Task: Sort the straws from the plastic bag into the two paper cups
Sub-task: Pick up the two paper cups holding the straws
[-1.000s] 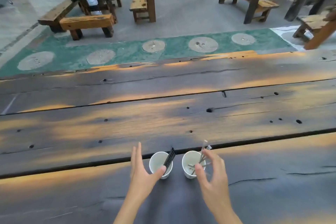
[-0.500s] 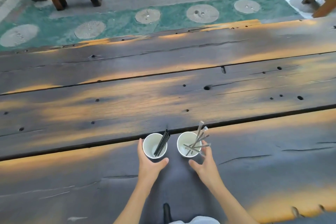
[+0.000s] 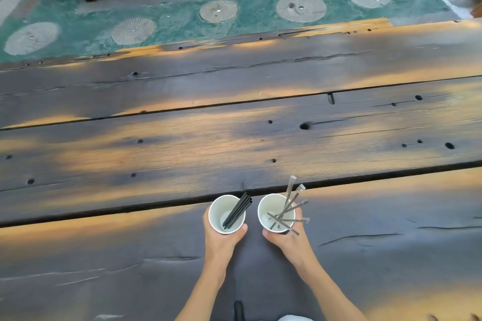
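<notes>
On the wooden table (image 3: 234, 138), left hand (image 3: 221, 241) wrapped around the black-straw cup (image 3: 226, 214), right hand (image 3: 287, 241) around the clear-straw cup (image 3: 276, 212) (both hands curled closed).

Warm dappled light, soft focus, curved edges

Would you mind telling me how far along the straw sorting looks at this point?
Nearly finished, it seems. Done: the black straws stand together in the left cup, and the clear wrapped straws sit in the right cup. In hand: the left hand grips the left cup, the right hand the right cup. Left: no loose straws or bag show on the table.
</notes>
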A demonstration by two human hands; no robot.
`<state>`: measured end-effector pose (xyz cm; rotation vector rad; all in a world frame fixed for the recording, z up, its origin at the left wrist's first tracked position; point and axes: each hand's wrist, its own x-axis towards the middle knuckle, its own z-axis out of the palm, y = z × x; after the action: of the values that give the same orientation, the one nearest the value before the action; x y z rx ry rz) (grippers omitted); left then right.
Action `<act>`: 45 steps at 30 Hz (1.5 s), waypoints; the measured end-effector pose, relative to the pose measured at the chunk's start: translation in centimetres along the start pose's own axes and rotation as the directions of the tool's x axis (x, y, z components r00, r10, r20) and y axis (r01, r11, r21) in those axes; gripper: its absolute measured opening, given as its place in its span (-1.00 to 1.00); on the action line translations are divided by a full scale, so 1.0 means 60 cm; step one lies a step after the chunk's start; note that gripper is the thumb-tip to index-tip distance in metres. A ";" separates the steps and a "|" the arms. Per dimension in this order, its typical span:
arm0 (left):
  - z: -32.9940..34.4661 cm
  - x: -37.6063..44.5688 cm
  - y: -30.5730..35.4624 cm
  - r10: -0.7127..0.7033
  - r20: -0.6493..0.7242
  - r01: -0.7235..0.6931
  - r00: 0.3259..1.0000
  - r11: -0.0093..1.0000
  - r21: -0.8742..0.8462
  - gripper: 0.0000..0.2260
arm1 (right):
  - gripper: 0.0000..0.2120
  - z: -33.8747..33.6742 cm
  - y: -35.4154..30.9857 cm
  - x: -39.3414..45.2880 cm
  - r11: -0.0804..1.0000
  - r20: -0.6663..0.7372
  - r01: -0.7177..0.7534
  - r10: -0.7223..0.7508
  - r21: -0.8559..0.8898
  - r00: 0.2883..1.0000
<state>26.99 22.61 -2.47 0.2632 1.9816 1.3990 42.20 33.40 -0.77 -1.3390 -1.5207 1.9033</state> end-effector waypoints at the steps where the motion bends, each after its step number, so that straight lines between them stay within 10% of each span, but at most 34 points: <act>1: 0.000 0.003 0.003 0.001 -0.002 -0.001 1.000 1.000 -0.003 -0.31 | -0.36 -0.001 0.002 0.006 1.000 -0.009 -0.005 0.005 0.003 1.000; 27: 0.058 0.461 0.296 0.282 -0.067 -0.289 0.957 0.950 -0.115 -0.34 | -0.25 0.069 -0.277 0.485 0.940 -0.156 0.336 -0.325 0.055 0.933; 45: 0.115 0.733 0.295 0.323 -0.039 -0.325 0.946 0.935 -0.140 -0.29 | -0.31 0.116 -0.278 0.749 0.918 -0.098 0.396 -0.393 0.012 0.914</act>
<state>-5.15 57.95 -6.26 0.5349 1.8975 1.7476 10.06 69.31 -6.00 -0.9961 -1.5665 1.5813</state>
